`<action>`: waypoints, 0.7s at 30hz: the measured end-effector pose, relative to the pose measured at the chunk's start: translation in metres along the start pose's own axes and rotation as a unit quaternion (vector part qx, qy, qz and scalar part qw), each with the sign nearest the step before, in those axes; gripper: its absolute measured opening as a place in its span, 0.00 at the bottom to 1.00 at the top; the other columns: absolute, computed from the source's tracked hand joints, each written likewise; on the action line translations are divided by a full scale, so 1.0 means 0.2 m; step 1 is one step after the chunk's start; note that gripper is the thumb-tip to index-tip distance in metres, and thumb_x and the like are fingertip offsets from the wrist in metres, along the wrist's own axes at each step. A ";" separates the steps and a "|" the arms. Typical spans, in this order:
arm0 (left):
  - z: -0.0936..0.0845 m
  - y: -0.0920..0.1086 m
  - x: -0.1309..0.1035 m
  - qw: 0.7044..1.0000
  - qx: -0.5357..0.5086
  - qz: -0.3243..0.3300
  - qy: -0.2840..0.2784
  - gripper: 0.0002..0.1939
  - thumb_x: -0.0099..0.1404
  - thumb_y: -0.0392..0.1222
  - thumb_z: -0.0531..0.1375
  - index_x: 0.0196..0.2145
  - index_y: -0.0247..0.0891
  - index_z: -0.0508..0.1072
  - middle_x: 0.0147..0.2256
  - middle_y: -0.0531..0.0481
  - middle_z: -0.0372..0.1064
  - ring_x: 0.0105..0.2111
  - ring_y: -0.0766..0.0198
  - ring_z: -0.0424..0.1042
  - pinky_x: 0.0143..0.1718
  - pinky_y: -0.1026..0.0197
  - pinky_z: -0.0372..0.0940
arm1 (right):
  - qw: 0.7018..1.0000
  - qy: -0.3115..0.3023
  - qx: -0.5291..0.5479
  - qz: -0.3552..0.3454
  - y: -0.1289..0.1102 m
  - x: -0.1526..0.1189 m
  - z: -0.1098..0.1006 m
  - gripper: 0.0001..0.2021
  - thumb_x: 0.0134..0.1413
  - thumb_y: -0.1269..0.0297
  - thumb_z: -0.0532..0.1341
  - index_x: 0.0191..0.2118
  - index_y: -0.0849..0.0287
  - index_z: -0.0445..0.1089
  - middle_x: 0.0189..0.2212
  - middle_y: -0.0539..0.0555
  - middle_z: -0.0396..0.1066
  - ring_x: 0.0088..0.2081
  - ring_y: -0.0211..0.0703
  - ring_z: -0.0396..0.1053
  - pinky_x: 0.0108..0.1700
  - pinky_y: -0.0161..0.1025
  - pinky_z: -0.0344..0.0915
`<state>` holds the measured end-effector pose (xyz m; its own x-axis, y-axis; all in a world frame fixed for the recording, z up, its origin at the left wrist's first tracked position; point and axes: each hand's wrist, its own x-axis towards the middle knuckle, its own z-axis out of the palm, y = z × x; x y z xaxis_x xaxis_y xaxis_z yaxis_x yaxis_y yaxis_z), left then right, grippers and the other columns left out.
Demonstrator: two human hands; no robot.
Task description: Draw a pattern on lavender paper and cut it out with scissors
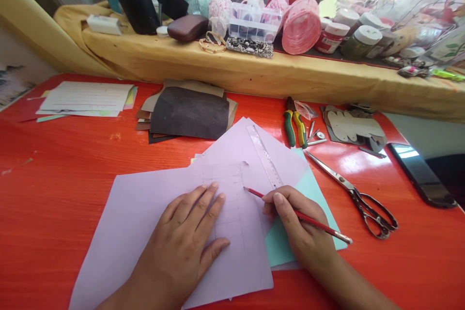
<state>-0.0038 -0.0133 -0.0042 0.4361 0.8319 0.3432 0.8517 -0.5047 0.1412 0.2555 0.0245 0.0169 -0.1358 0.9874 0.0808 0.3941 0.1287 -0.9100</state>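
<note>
My left hand (187, 235) lies with its fingers spread on a lilac sheet (109, 232) that bears faint pencil lines. In my right hand (303, 225) is a red pencil (321, 225), its tip just at the right side of the drawn lines. A clear ruler (263, 155) rests on a second lilac sheet (232, 140) beyond my right hand, its near end close to the fingers. Partly under the lilac paper and my right hand lies a mint-green sheet (316, 189).
Scissors (352, 189), a phone (421, 174), green-yellow pliers (295, 123) and cut pieces (354, 126) lie right on the red table (54, 193). Dark leather-like sheets (191, 111) and lined paper (85, 97) sit toward the back. A cloth-covered ledge (163, 60) holds jars and boxes.
</note>
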 end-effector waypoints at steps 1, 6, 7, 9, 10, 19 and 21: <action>0.00 0.00 0.00 1.000 -0.002 -0.002 0.002 0.27 0.87 0.54 0.47 0.65 0.36 0.77 0.67 0.42 0.76 0.64 0.49 0.73 0.65 0.45 0.59 | 1.000 0.001 -0.002 0.001 0.00 0.00 0.00 0.16 0.79 0.59 0.59 0.39 0.52 0.80 0.28 0.49 0.80 0.30 0.42 0.76 0.31 0.34 0.71; 0.00 -0.01 0.00 1.000 0.003 0.008 0.000 0.27 0.87 0.54 0.48 0.65 0.36 0.77 0.67 0.43 0.76 0.64 0.49 0.73 0.64 0.46 0.60 | 1.000 0.000 -0.004 0.003 0.00 0.00 0.00 0.16 0.79 0.59 0.58 0.38 0.52 0.80 0.28 0.48 0.79 0.29 0.42 0.76 0.31 0.34 0.71; 0.00 -0.01 0.00 1.000 0.003 0.008 0.001 0.27 0.87 0.54 0.48 0.65 0.36 0.77 0.67 0.42 0.76 0.64 0.49 0.74 0.64 0.46 0.60 | 1.000 0.000 -0.004 0.003 -0.01 0.00 0.00 0.16 0.79 0.59 0.58 0.38 0.52 0.80 0.28 0.48 0.79 0.29 0.42 0.76 0.31 0.34 0.71; 0.00 -0.01 0.01 1.000 0.001 0.004 0.004 0.27 0.87 0.54 0.48 0.65 0.36 0.78 0.66 0.43 0.76 0.63 0.49 0.74 0.64 0.46 0.60 | 1.000 0.001 -0.004 0.001 -0.01 0.00 0.00 0.16 0.79 0.59 0.58 0.38 0.52 0.80 0.27 0.48 0.79 0.29 0.42 0.75 0.31 0.34 0.71; 0.00 0.00 0.01 1.000 0.000 0.002 0.006 0.28 0.87 0.54 0.47 0.65 0.36 0.78 0.66 0.43 0.77 0.63 0.49 0.74 0.64 0.46 0.60 | 1.000 0.001 -0.003 0.001 -0.01 0.00 0.00 0.16 0.79 0.59 0.58 0.38 0.52 0.80 0.28 0.48 0.79 0.29 0.42 0.75 0.31 0.34 0.71; 0.00 0.00 0.01 1.000 -0.001 -0.004 0.006 0.28 0.87 0.55 0.47 0.64 0.36 0.78 0.66 0.42 0.77 0.63 0.49 0.74 0.64 0.46 0.60 | 1.000 0.001 -0.001 0.002 0.00 0.00 0.00 0.16 0.79 0.59 0.59 0.39 0.52 0.81 0.28 0.48 0.79 0.30 0.42 0.77 0.32 0.34 0.72; 0.00 0.00 0.01 1.000 0.000 -0.005 0.007 0.28 0.87 0.54 0.47 0.64 0.36 0.78 0.66 0.43 0.77 0.63 0.49 0.74 0.64 0.46 0.60 | 1.000 0.000 0.000 0.000 0.00 0.00 0.00 0.15 0.79 0.60 0.59 0.39 0.52 0.81 0.28 0.48 0.79 0.30 0.41 0.76 0.32 0.34 0.71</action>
<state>-0.0030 -0.0127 -0.0034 0.4242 0.8331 0.3550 0.8557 -0.4970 0.1439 0.2552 0.0247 0.0169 -0.1359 0.9875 0.0804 0.3938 0.1283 -0.9102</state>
